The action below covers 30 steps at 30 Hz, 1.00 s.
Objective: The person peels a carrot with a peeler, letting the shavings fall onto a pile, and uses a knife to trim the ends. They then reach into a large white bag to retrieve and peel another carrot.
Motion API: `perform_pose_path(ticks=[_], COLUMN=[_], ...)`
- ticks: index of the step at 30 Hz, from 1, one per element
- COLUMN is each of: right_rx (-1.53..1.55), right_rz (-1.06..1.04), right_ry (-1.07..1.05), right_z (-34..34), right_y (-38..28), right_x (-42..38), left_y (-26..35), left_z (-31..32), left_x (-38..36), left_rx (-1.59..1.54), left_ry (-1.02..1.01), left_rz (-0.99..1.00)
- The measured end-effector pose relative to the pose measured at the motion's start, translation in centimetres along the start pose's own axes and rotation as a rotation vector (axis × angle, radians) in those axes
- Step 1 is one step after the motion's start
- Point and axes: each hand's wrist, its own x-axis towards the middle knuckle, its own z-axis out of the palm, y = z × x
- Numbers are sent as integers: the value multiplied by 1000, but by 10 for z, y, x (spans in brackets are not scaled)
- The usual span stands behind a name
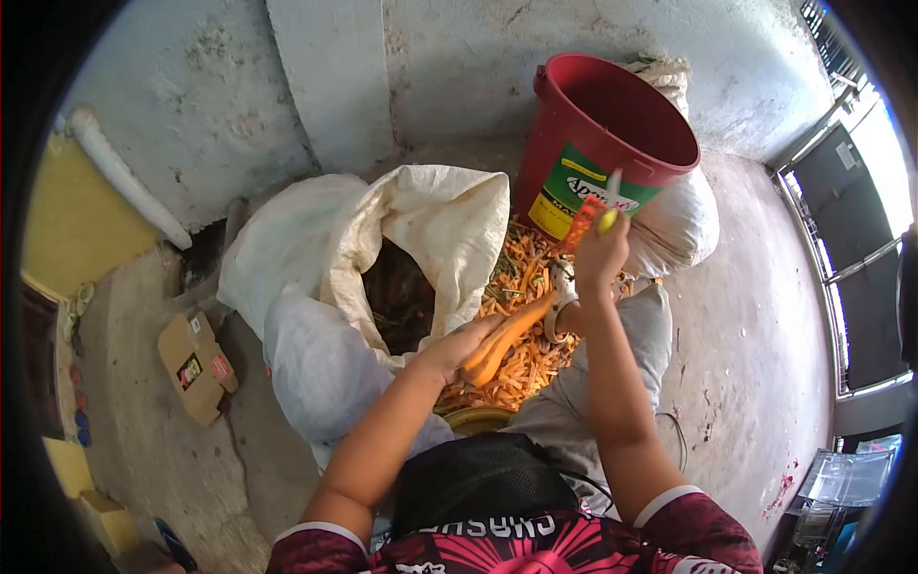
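Note:
My left hand is wrapped around the thick end of a long orange carrot, whose narrow tip points up and to the right. Raised in front of the bucket, my right hand is closed on a small peeling tool with a yellow-green part; a pale blade-like tip and a perforated orange-red strip show beside it. The tool is apart from the carrot, and its exact kind is hard to make out. Orange peelings lie heaped below both hands, around a sandalled foot.
A red bucket with a green and yellow label stands beyond the peelings. Left of them sits an open white woven sack with dark contents. A rim of a yellowish basin shows between my legs. Flattened cardboard lies at left.

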Motion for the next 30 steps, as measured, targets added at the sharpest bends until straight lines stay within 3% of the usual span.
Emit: perform_pose_path(ticks=[2, 5, 6, 9, 10, 11, 14, 17, 20, 23, 29, 30], right_rx=[69, 386, 410, 708, 737, 539, 395, 371, 393, 396, 210, 174], right_rz=[-84, -42, 95, 102, 274, 65, -4, -63, -86, -63, -73, -77], right_ry=[104, -25, -195, -371, -505, -479, -471, -408, -425, -455, -398, -361], right_z=[-5, -6, 0, -2, -14, -1, -15, -14, -19, -19, -14, -10], right_y=[3, -10, 0, -25, -42, -25, -44, -42, -44, -40, -40, -35], right_x=[9, -17, -23, -67, -79, -90, -104, -106, -106, -109, -105, -102], left_y=[-3, 6, 6, 4, 6, 9, 14, -5, 13, 8, 0, 4], left_z=[-1, -1, -3, -8, -3, 1, 3, -27, 8, 3, -15, -12], left_x=[9, 4, 9, 13, 9, 6, 0, 17, -3, 6, 18, 14], left_rx=[-178, -423, -418, -413, -416, -420, -493, -616, -478, -477, -421, -307], left_ry=[-43, 18, 34, 99, 114, 128, 57, -363, 15, 63, -146, -96], left_rz=[29, 14, 21, 18, 14, 12, -39, -33, 14, 38, 58, 31])
